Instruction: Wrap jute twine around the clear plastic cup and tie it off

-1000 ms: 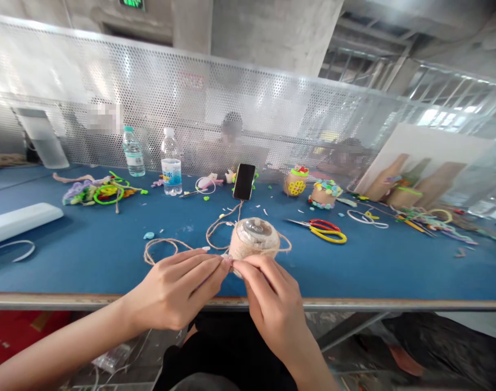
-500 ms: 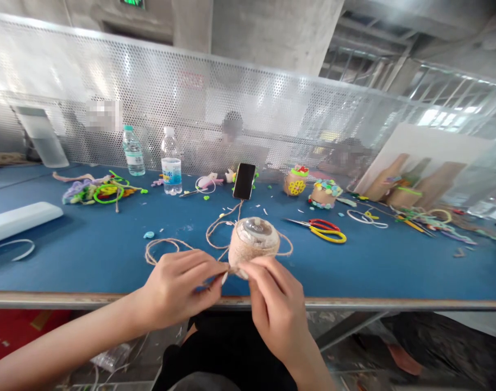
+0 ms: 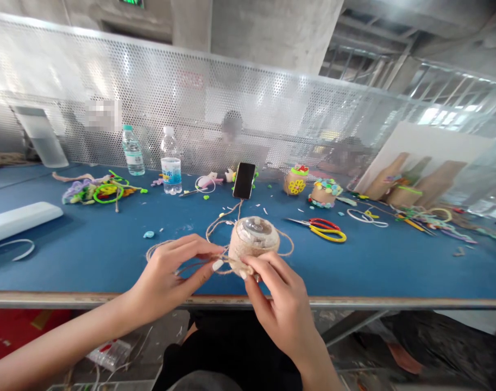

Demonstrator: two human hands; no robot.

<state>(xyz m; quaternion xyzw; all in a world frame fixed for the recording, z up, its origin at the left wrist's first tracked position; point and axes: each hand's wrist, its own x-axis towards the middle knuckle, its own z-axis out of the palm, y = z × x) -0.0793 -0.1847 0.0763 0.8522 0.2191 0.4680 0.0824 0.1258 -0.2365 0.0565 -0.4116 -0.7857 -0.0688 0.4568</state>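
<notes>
A jar wrapped in twine [image 3: 253, 241] stands near the table's front edge, its round glass end facing up. My right hand [image 3: 278, 298] pinches a small bundle of twine against the near side of the jar. Just left of it, my left hand [image 3: 176, 274] has twine between thumb and fingers; the exact grip is partly hidden. Loose twine [image 3: 210, 228] loops behind the left hand and around the jar, running back towards a black phone [image 3: 244, 181] propped upright.
Scissors with red and yellow handles [image 3: 327, 229] lie right of the jar. Two decorated jars [image 3: 295, 182] stand farther back. Two water bottles [image 3: 172, 171] and a pile of coloured pipe cleaners [image 3: 95, 190] are at left. A perforated metal screen [image 3: 158, 92] borders the table's back.
My left hand has lifted slightly and moved a little away from the right, its thumb and index finger spreading. More of the twine bundle shows at the right fingertips.
</notes>
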